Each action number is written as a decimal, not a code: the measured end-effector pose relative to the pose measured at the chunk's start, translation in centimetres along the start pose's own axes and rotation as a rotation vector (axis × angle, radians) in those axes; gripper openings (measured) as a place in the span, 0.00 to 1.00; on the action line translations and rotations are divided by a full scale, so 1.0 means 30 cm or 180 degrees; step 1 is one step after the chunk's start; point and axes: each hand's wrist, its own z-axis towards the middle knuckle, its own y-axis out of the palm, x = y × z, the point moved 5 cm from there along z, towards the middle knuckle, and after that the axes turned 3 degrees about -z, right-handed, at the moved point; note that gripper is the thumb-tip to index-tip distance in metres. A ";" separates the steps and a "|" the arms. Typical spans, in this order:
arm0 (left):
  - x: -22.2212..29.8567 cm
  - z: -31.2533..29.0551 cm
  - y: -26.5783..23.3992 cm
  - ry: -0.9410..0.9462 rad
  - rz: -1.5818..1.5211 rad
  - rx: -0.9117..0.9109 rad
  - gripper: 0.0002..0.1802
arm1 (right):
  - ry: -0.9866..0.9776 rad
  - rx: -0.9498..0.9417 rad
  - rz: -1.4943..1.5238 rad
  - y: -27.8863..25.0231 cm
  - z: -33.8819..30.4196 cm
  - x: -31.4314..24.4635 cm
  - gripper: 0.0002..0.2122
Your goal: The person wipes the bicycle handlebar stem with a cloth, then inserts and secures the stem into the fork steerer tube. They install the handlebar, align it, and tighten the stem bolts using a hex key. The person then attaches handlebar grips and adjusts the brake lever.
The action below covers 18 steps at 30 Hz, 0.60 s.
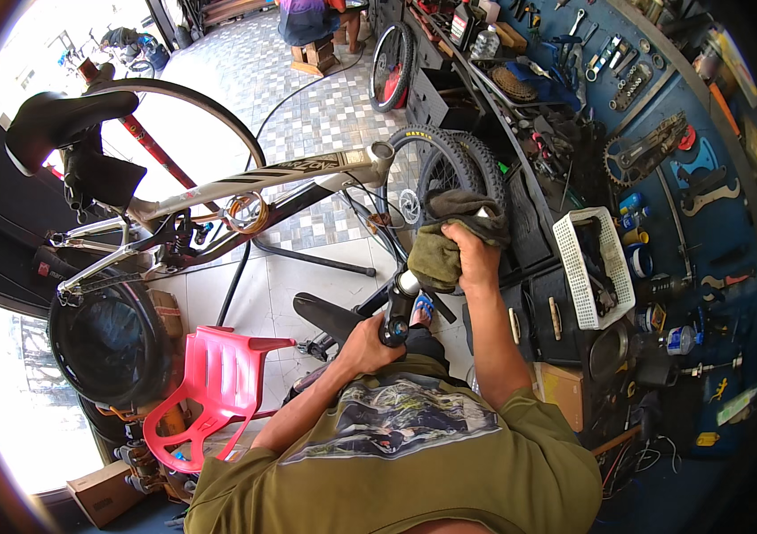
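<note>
1. Suspension fork (399, 303), held upright low in the middle of the view, just ahead of the olive-shirted chest and above the tiled floor (307, 107); lower end dark, upper tube pale and shiny.
2. Left hand (368, 345) wrapped shut around the fork's dark lower part, fingers curled tight — apparently there to brace it so the top can be rubbed without twisting away.
3. Right hand (472, 258) closed over an olive-green rag (442, 245), pressing the cloth down on the fork's upper end; folds bunched under the palm, one dark flap spilling toward the tyres.
4. Bicycle frame (245, 182), cream and black, raised off the floor on a repair stand, black saddle (63, 120) at upper left, head tube open at its front end with no fork in it; height likely chosen for standing work.
5. Red plastic chair (218, 383) just left of the left forearm, beside a black tyre (107, 343) leaning at the doorway.
6. Knobbly tyred wheels (436, 165) standing just beyond the rag, near the cluttered table.
7. White plastic basket (592, 267) to the right, parts inside, close to reach.
8. Blue tool board (663, 151) with spanners and chainrings hung within arm's length.
9. Another person seated far back, top of view.
</note>
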 end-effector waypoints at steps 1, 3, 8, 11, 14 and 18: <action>-0.007 0.000 0.001 -0.0075 0.0089 -0.0008 0.26 | 0.0003 0.0031 0.0039 -0.004 0.003 -0.002 0.14; -0.008 0.000 0.001 0.0007 0.0055 -0.0003 0.26 | -0.0003 0.0063 0.0064 -0.010 0.007 -0.005 0.15; -0.015 -0.001 0.001 -0.0037 0.0041 -0.0029 0.25 | -0.0065 0.0056 -0.0004 -0.015 0.010 -0.009 0.15; -0.018 0.000 -0.001 -0.0076 0.0038 -0.0025 0.25 | -0.0031 0.0043 -0.0026 -0.014 0.010 -0.007 0.16; -0.020 0.000 -0.003 -0.0077 0.0034 -0.0023 0.25 | -0.0052 0.0007 -0.0033 -0.011 0.011 -0.008 0.15; -0.020 -0.001 -0.006 -0.0036 0.0011 -0.0013 0.25 | 0.0040 0.0029 -0.0004 -0.006 0.010 -0.004 0.15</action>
